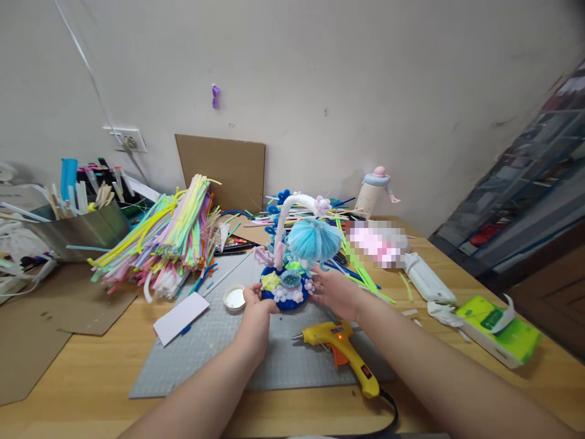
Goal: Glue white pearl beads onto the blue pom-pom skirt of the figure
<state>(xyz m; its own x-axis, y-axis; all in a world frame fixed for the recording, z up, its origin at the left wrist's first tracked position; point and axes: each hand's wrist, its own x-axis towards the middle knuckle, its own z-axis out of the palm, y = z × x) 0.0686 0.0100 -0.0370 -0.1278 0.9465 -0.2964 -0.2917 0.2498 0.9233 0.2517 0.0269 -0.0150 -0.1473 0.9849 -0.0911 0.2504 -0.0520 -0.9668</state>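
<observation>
A pipe-cleaner lamp ornament [314, 239] stands upright on the grey cutting mat [201, 366]. It has a dark blue base with small flowers and a yellow star, a white curved stem, and a light blue jellyfish-like shade. My left hand [258, 314] grips the base's left edge, thumb at the front. My right hand [336, 292] is at the base's right side, its fingers partly hidden behind the ornament. In front of the ornament lies a yellow hot glue gun [340, 341] with a lit orange light. A small round white dish [234, 297] sits left of the base.
A big pile of pastel pipe cleaners [169, 238] is at the left, beside a metal container [85, 235] of sticks. A white card [181, 318] lies on the mat's left edge. At the right are a green tissue pack [498, 329] and a white case [429, 279]; a bottle [372, 190] stands behind.
</observation>
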